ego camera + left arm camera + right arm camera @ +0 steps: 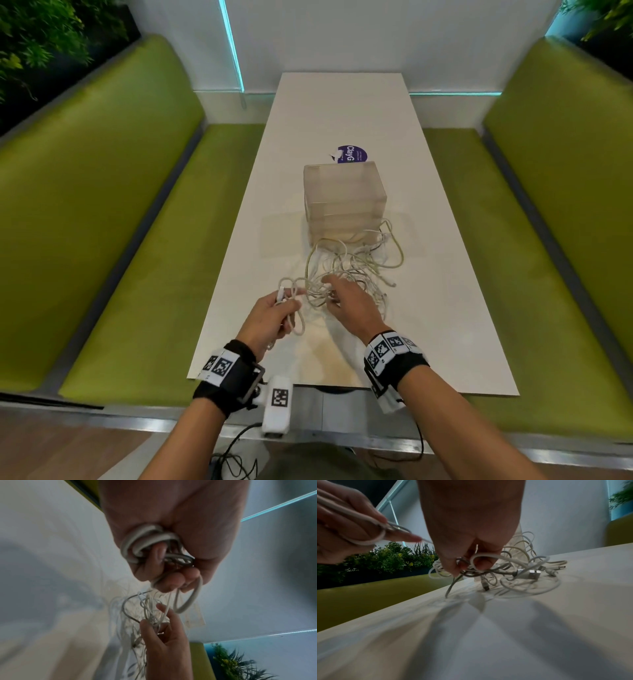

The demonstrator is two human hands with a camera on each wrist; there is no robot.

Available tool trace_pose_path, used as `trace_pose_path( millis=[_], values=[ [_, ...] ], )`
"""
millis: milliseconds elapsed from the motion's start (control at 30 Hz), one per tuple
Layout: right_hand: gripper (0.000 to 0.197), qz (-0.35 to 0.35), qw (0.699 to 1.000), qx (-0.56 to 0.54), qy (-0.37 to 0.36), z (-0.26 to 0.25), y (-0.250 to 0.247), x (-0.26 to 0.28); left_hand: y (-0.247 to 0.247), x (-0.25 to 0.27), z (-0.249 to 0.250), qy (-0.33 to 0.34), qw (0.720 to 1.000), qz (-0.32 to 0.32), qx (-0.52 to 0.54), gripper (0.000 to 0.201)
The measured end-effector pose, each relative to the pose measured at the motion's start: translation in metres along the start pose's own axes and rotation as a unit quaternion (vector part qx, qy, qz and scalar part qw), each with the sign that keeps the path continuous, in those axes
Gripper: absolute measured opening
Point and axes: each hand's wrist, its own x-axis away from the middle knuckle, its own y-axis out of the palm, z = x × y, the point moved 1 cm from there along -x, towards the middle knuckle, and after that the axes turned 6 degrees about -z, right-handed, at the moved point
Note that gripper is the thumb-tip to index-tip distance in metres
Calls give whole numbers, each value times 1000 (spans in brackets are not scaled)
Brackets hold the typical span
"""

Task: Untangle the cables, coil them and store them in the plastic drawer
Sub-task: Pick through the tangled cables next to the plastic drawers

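Long white tabletop (445, 308), translucent plastic drawer unit (344, 202) standing near its middle, round purple sticker (352, 154) just behind the unit, tangle of pale cables (356, 270) lying against the unit's front, spreading toward the near edge

The worktop (445, 308) is plain white. On it the tangle of cables (356, 270) runs white and cream, with a pale yellow-green strand and a dark grey one among them; the connectors (533, 574) are silvery. The plastic drawer unit (344, 202) is frosted, translucent and colourless. Behind it lies a round purple sticker (352, 154) with white lettering. The bench seats (102, 222) are olive green. Both black wrist straps (233, 373) carry white tags printed with black square code patterns. Teal light strips (234, 44) edge the white wall.
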Motion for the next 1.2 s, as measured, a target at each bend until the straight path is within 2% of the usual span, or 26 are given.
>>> trace_pose_path(
  millis=[67,167,233,300,400,433,500,567,600,667,700,767,900,1067,1200],
  values=[
    [30,-8,999,2,-34,1,1,1,9,-10,0,3,999,5,-32,10],
    [18,-22,998,-16,-54,2,1,-2,26,-25,-3,29,994,-20,-99,5],
    [15,-32,998,-49,-36,1,-1,-3,39,-35,-7,56,986,-23,-153,19],
    [14,-33,996,-74,-24,2,-4,-3,47,-42,-9,72,979,18,-188,25],
    [20,-36,998,-44,-23,4,-7,-3,44,-46,-9,106,969,93,-201,28],
    [22,-37,998,-39,-25,5,-6,-3,40,-46,-9,119,958,108,-236,28],
    [25,-36,998,-40,-27,5,-8,-4,30,-47,-9,122,907,86,-393,29],
    [26,-41,998,-38,-26,4,-8,-6,22,-47,-8,113,826,53,-550,28],
    [25,-45,998,-30,-25,3,-7,-6,18,-47,-7,117,797,45,-591,27],
    [23,-48,999,-6,-21,1,-7,-7,13,-47,-3,129,765,49,-629,29],
    [22,-47,999,6,-19,1,-6,-7,12,-46,-2,134,763,53,-630,31],
    [22,-43,999,24,-13,0,-5,-9,13,-42,0,142,791,51,-593,31],
    [22,-40,998,50,-2,3,-3,-12,15,-24,15,179,890,58,-415,25],
    [24,-29,999,33,-1,-3,-7,-19,7,-3,27,198,928,100,-300,25],
    [24,-38,998,42,-9,-12,-4,-19,2,5,11,166,948,132,-236,24]
  ],
)
